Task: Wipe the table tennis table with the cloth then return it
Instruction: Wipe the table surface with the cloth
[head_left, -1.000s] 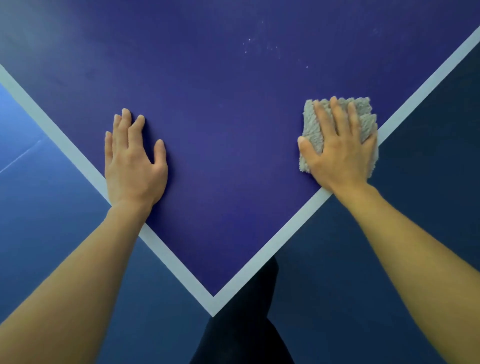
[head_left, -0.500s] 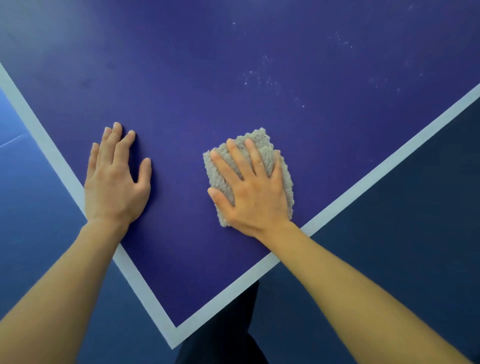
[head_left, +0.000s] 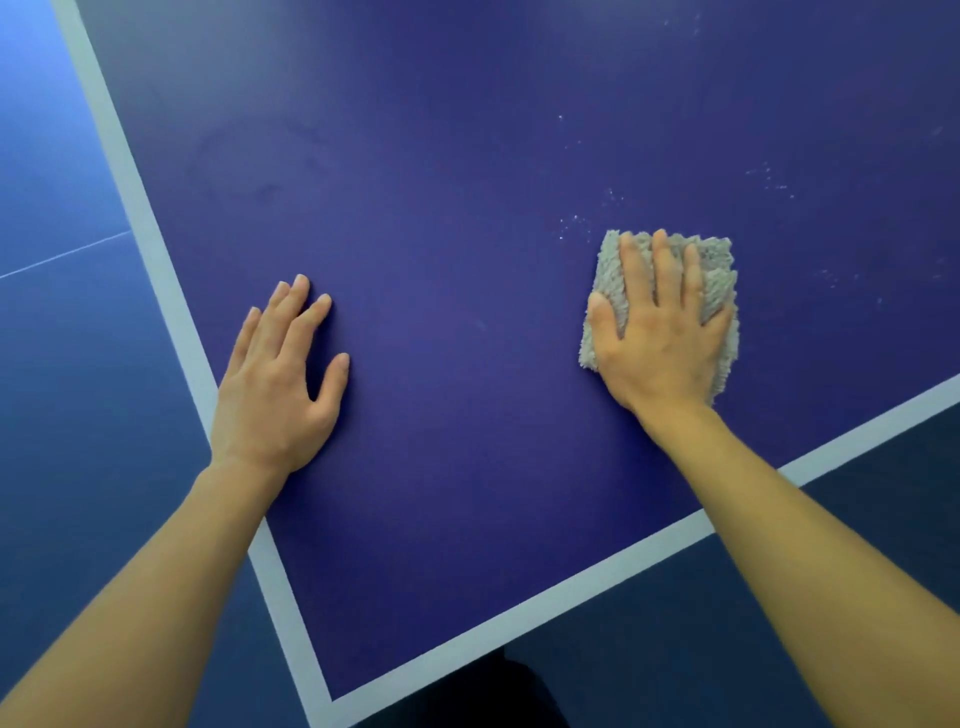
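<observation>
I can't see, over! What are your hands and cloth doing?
Left hand flat on purple table tennis table. Right hand pressing fluffy grey cloth. White specks ahead.

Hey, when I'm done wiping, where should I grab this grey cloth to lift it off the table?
Probably from above, pinching its left and right edges. The cloth lies flat as a thick folded pad under your right hand, thumb at its left edge; the fluffy sides look tall enough to catch.
</observation>
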